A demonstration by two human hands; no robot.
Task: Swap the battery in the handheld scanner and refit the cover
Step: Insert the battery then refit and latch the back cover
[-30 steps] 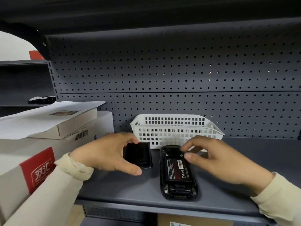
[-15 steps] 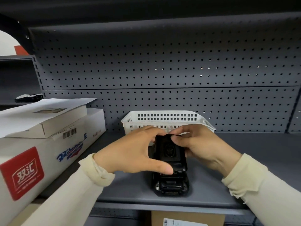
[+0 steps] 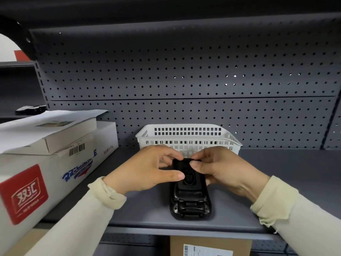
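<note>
While the handheld scanner (image 3: 190,198) lay face down on the grey metal shelf (image 3: 276,172), its long axis running away from me, I had both hands on its far half. My left hand (image 3: 147,169) came in from the left, thumb laid across the black battery cover (image 3: 188,180) and fingers curled over the scanner's far left corner, so that hand was closed on the cover and the body together. My right hand (image 3: 223,169) mirrored it from the right, thumb tip pressed on the cover's upper right part and fingers wrapped round the far edge. The cover sat on the scanner's back, over the battery bay; whether it was fully latched I could not tell. The near end of the scanner, with its contacts, stayed bare and close to the shelf's front lip. Just behind my hands stood a white plastic basket (image 3: 188,133) against the pegboard back panel (image 3: 184,80). To my left sat a white carton with a red label (image 3: 24,194), with a smaller white box (image 3: 60,137) stacked on top.
</note>
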